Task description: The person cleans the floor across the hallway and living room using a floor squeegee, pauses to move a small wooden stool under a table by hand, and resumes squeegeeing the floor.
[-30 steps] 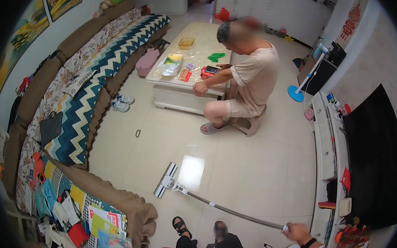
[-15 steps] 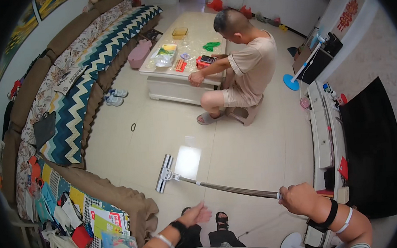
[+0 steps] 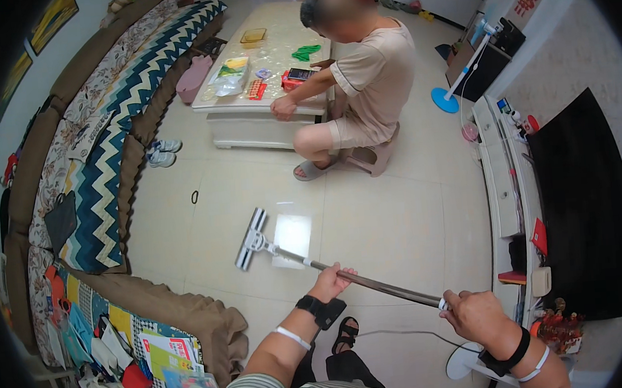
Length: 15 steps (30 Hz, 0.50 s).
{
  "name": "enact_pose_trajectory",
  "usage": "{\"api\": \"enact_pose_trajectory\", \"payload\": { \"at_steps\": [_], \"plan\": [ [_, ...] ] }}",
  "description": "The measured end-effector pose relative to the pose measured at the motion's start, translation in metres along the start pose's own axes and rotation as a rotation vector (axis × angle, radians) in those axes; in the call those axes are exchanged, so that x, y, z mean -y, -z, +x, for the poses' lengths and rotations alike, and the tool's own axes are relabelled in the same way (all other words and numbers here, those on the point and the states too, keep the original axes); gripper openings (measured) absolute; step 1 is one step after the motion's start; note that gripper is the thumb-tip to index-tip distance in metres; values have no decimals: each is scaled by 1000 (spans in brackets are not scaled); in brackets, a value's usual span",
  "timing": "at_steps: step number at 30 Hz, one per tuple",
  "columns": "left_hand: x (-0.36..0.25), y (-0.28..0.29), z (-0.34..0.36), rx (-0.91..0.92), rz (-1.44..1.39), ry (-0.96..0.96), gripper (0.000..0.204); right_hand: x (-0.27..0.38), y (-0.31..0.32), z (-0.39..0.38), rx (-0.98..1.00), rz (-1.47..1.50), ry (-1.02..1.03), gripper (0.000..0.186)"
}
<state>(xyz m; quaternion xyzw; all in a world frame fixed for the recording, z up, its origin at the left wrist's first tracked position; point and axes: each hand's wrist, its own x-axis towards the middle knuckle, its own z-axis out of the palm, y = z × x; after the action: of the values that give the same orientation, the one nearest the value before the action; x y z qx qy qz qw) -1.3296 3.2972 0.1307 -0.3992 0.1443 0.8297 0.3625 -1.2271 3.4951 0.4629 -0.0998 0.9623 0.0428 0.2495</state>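
A mop with a long metallic pole (image 3: 390,288) slants across in front of me. Its silvery, bar-shaped head (image 3: 251,239) is at the pole's left end, over the floor tiles. My right hand (image 3: 476,316) is closed round the upper end of the pole, beside the white collar. Partway down the pole, my left hand (image 3: 330,282) has its fingers wrapped on it. Both wrists carry a black band and a white band.
A person (image 3: 371,67) sits on a low stool (image 3: 370,159) at the coffee table (image 3: 208,109). Sofas (image 3: 125,171) line the left; a TV cabinet (image 3: 497,181) with a large screen (image 3: 579,211) stands right. A small black ring (image 3: 194,197) and shoes (image 3: 162,157) lie on the floor.
My left hand, which was open and off the pole, has reached forward and taken hold of it. The mop head has moved slightly farther from me. My view has shifted a little.
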Motion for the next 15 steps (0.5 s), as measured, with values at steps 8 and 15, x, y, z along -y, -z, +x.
{"api": "enact_pose_trajectory", "payload": {
  "at_steps": [8, 15],
  "plan": [
    [40, -14, 14, -2, 832, 111, 28, -22, -131, -12, -31, 383, -284, 23],
    [48, 91, -45, -83, 1167, 279, 23, -32, -254, -210, 40, 503, -622, 39]
  ]
}}
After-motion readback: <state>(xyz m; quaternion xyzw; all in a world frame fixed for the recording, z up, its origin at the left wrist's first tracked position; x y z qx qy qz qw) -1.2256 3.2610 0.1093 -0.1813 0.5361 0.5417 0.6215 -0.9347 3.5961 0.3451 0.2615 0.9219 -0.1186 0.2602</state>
